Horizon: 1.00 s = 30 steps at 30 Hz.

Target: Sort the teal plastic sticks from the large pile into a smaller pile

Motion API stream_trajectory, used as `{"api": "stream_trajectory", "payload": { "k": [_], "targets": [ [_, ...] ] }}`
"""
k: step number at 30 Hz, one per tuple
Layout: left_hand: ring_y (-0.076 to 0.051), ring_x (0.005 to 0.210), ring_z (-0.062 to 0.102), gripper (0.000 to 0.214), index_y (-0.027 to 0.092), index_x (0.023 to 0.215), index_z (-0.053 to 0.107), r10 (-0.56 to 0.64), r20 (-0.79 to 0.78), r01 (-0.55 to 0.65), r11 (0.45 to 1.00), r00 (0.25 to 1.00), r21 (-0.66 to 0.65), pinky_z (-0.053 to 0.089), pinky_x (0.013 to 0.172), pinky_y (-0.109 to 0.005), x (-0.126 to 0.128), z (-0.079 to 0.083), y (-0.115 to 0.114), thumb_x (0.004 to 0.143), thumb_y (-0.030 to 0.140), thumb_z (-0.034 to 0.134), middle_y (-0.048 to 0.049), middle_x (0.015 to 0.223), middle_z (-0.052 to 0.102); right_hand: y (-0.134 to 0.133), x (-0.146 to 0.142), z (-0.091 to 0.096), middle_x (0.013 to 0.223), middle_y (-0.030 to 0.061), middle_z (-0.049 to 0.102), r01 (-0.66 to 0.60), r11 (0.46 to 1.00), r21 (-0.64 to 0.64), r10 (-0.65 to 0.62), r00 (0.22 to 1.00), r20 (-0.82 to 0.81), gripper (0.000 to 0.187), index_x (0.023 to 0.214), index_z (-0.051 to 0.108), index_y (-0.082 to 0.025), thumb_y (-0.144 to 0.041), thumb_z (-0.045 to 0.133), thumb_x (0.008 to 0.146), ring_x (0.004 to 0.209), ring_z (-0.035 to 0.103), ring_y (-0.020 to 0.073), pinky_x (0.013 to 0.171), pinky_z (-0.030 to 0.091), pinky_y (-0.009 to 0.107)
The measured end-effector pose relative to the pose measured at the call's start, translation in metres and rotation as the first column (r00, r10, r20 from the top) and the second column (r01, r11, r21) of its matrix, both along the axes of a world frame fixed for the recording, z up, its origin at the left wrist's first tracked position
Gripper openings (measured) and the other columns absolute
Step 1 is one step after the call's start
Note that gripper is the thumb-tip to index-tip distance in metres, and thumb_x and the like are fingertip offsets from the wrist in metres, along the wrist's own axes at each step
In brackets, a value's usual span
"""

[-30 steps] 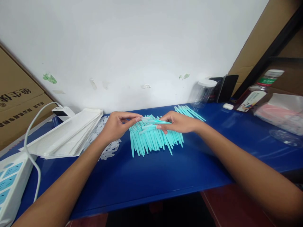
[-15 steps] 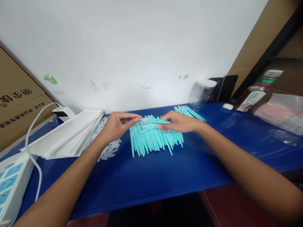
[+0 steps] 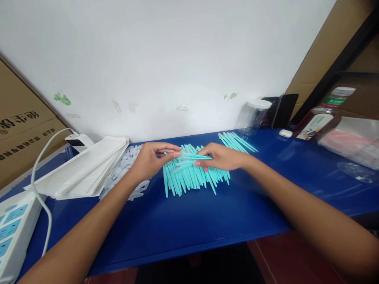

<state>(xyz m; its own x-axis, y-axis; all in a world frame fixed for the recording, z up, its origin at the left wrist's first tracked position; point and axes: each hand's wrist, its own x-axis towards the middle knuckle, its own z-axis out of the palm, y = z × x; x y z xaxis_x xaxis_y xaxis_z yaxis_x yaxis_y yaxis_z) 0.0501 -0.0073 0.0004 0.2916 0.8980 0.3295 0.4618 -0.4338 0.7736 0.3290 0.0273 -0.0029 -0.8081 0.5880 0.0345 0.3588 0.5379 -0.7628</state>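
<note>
My right hand (image 3: pixel 220 156) is closed on at least two turquoise eyebrow razors (image 3: pixel 199 156), their tips pointing left. My left hand (image 3: pixel 155 159) pinches a translucent blade cap (image 3: pixel 182 154) at the tip end of one of them; whether it is fully seated I cannot tell. Directly beneath both hands lies a dense pile of turquoise eyebrow razors (image 3: pixel 189 177), handles toward me. Behind my left wrist spreads a heap of loose translucent caps (image 3: pixel 126 162), partly hidden by the arm. Several more razors (image 3: pixel 237 141) with pale tips lie in a row beyond my right hand.
White paper sleeves (image 3: pixel 85 171) lie stacked at left, near a power strip (image 3: pixel 14 225) and white cable (image 3: pixel 35 169). A clear jar (image 3: pixel 251 118), phone (image 3: pixel 284 111), earbud case (image 3: pixel 285 133) and dark bottle (image 3: pixel 318 118) stand at right. A wall (image 3: pixel 177 71) bounds the blue table (image 3: pixel 189 225).
Both hands have sunk slightly toward the pile, the left also drifting a little right. Each keeps its pinch, and the held razors have tilted slightly.
</note>
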Motion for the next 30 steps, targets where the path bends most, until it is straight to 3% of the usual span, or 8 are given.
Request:
{"api": "stream_trajectory", "payload": {
  "k": [10,18,30],
  "targets": [
    [-0.024,0.095,0.078,0.026,0.022,0.091,0.087,-0.024,0.248,0.067,0.984,0.969,-0.168,0.062,0.088,-0.037,-0.005,-0.008,0.009,0.076,0.042,0.094,-0.0093,0.099,0.085,-0.006,-0.003,0.004,0.063,-0.0030,0.056,-0.006,0.999,0.037,0.008,0.999,-0.050,0.042,0.075,0.069,-0.017,-0.049,0.066,0.102,0.054,0.039,0.0097,0.056,0.029,0.029],
    [-0.026,0.103,0.076,0.033,0.024,0.098,0.089,-0.087,0.314,0.209,0.902,0.946,-0.379,0.059,0.094,-0.040,-0.008,-0.006,0.009,0.081,0.051,0.089,-0.0132,0.114,0.083,-0.010,-0.005,0.009,0.065,-0.0019,0.060,-0.005,1.000,0.020,0.006,0.996,-0.084,0.041,0.074,0.068,-0.018,-0.047,0.064,0.103,0.054,0.041,0.0101,0.056,0.029,0.029],
    [-0.028,0.115,0.075,0.039,0.026,0.111,0.085,-0.125,0.392,0.312,0.831,0.911,-0.460,0.058,0.100,-0.043,-0.005,-0.008,0.008,0.078,0.046,0.092,-0.0139,0.126,0.080,-0.017,-0.009,0.010,0.059,-0.0034,0.057,-0.042,0.999,-0.006,0.041,0.994,-0.099,0.042,0.074,0.071,-0.017,-0.049,0.069,0.102,0.051,0.041,0.0089,0.053,0.030,0.028]
  ]
}}
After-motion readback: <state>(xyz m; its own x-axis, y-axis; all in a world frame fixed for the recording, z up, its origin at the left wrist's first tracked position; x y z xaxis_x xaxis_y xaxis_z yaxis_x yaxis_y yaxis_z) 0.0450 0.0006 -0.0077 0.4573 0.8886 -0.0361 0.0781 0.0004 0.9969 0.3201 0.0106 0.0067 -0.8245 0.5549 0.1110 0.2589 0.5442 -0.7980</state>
